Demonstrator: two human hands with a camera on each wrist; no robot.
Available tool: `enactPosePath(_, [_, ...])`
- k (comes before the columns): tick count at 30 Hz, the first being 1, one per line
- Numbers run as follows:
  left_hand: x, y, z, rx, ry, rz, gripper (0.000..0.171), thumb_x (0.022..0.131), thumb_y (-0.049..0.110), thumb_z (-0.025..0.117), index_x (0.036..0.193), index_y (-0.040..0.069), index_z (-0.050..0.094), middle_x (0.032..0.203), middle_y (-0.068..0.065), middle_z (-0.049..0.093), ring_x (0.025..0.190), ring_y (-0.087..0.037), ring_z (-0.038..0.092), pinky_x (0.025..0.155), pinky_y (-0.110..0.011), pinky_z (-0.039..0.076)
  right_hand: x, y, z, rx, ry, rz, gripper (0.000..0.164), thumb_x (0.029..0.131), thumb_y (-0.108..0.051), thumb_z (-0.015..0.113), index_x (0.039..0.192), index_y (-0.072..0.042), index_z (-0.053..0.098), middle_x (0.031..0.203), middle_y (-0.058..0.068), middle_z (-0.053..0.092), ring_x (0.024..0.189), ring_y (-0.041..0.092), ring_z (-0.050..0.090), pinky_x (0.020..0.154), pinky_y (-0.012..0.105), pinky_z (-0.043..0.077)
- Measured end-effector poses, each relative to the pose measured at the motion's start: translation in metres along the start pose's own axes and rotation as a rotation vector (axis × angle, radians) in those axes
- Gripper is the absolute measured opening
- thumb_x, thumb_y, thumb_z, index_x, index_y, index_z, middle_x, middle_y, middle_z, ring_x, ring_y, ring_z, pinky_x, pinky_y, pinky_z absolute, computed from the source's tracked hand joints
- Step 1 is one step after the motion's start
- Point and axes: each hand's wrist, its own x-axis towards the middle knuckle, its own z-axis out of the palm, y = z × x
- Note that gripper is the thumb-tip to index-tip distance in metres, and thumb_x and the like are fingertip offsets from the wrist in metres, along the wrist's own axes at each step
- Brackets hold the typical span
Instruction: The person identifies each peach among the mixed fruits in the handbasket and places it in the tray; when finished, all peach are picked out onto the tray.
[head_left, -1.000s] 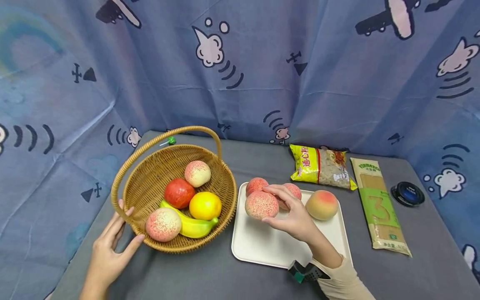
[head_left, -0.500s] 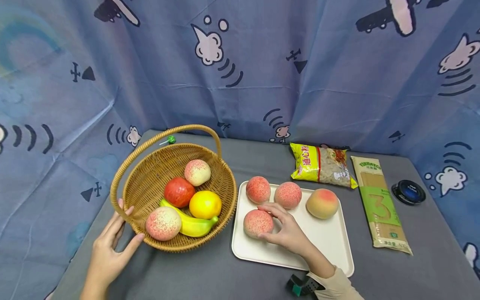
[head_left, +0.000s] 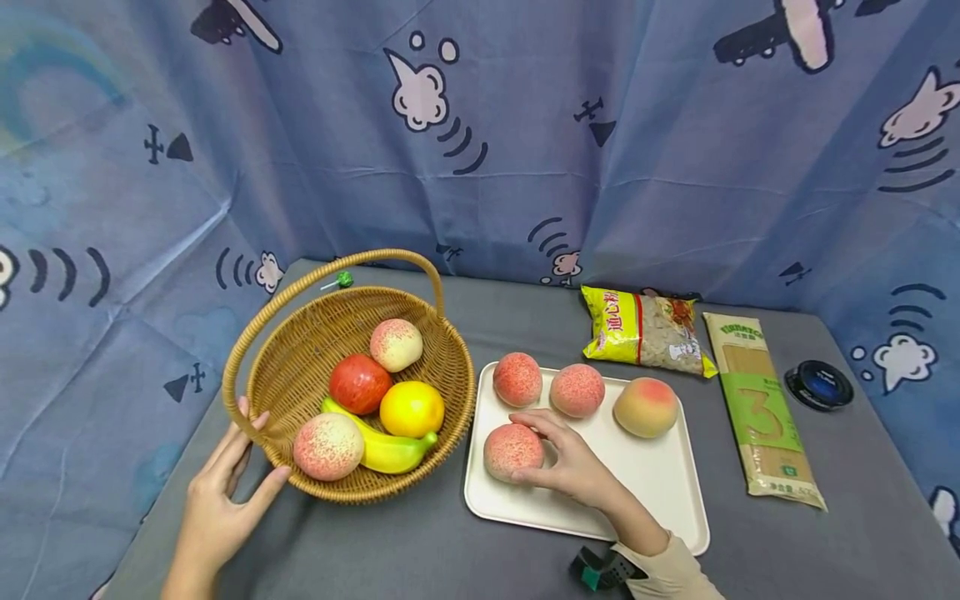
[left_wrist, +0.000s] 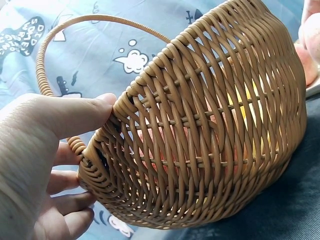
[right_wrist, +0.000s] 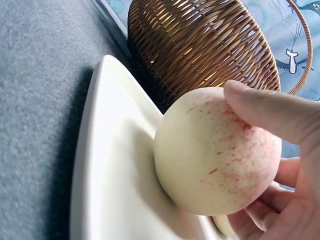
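My right hand (head_left: 570, 467) grips a pink speckled peach (head_left: 513, 451) (right_wrist: 215, 155) that rests on the front left of a white tray (head_left: 645, 492) (right_wrist: 105, 165). Three more peaches lie along the tray's far side: two pink ones (head_left: 517, 378) (head_left: 576, 389) and a yellower one (head_left: 645, 407). My left hand (head_left: 221, 500) (left_wrist: 45, 150) holds the near left rim of a wicker basket (head_left: 300, 333) (left_wrist: 210, 130), thumb on top of the rim. In the basket lie two peaches (head_left: 327, 446) (head_left: 395, 344), a red apple (head_left: 359, 383), an orange (head_left: 411, 408) and a banana (head_left: 386, 454).
A yellow pasta bag (head_left: 643, 331) and a long green noodle packet (head_left: 761, 408) lie right of the tray, with a dark round lid (head_left: 819, 385) beyond. A green lollipop (head_left: 337, 281) lies behind the basket. Blue patterned cloth walls the grey table (head_left: 420, 550).
My right hand brought the peach down from above the tray's far side and set it on the tray's front left, still gripping it. The left hand stayed on the basket.
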Motion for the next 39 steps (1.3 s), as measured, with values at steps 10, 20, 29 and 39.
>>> enactPosePath(10, [0.0,0.001,0.001,0.001,0.001,0.007,0.072,0.07,-0.018,0.072,0.136,-0.003,0.049,0.155,-0.015,0.025,0.141,-0.008,0.028,0.102,-0.007,0.033,0.0,0.001,0.002,-0.095,-0.002,-0.004,0.077,0.069,-0.032,0.084,0.135,-0.01,0.051,0.13,0.005,0.055,0.118,0.019,0.052,0.1,0.044,0.047])
enactPosePath(20, [0.0,-0.001,0.0,0.001,0.002,0.014,0.072,0.069,-0.018,0.073,0.136,-0.004,0.049,0.156,-0.013,0.025,0.141,-0.009,0.028,0.103,-0.007,0.033,-0.003,-0.009,-0.004,-0.136,0.031,-0.059,0.077,0.071,-0.028,0.084,0.136,-0.006,0.049,0.134,0.008,0.054,0.12,0.028,0.053,0.1,0.048,0.047])
enactPosePath(29, [0.0,0.0,0.001,-0.009,-0.001,0.002,0.072,0.069,-0.018,0.072,0.136,-0.003,0.048,0.155,-0.018,0.025,0.141,-0.008,0.028,0.103,-0.007,0.033,0.009,-0.044,-0.024,-0.14,0.069,-0.208,0.069,0.075,-0.018,0.081,0.136,-0.011,0.049,0.134,0.004,0.054,0.121,0.021,0.052,0.098,0.038,0.049])
enactPosePath(39, [0.0,0.001,0.0,0.008,0.008,-0.01,0.071,0.07,-0.017,0.073,0.135,-0.002,0.05,0.154,-0.016,0.027,0.14,-0.004,0.029,0.102,-0.006,0.033,0.044,-0.09,-0.04,0.013,-0.029,-0.284,0.067,0.078,-0.013,0.078,0.138,-0.011,0.048,0.139,0.005,0.05,0.129,0.015,0.046,0.111,0.029,0.039])
